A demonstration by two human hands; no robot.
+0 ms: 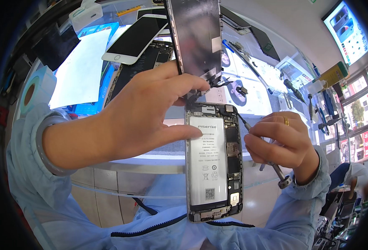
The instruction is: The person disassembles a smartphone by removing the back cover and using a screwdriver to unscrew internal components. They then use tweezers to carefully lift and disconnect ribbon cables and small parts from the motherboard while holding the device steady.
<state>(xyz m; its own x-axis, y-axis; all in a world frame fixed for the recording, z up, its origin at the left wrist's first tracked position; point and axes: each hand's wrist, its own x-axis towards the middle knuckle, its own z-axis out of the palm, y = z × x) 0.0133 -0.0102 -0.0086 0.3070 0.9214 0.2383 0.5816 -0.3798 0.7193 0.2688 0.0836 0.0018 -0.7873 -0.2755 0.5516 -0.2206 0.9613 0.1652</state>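
Observation:
An opened phone body (209,162) with a silver battery sits upright in front of me at the counter's near edge. Its detached screen panel (194,37) stands raised above the top end, flex cables at its bottom. My left hand (150,112) grips the screen's lower edge with its fingers, thumb resting on the battery. My right hand (282,141) is closed on a metal screwdriver (279,173), its dark tip at the body's upper right edge, by small connectors.
A white phone (136,35) lies over another opened phone (123,81). Paper sheet (77,71), tape roll (36,89), tools (294,89) and a bottle (330,77) surround the lit counter (257,104). A monitor (345,33) stands upper right; another person (357,177) is at far right.

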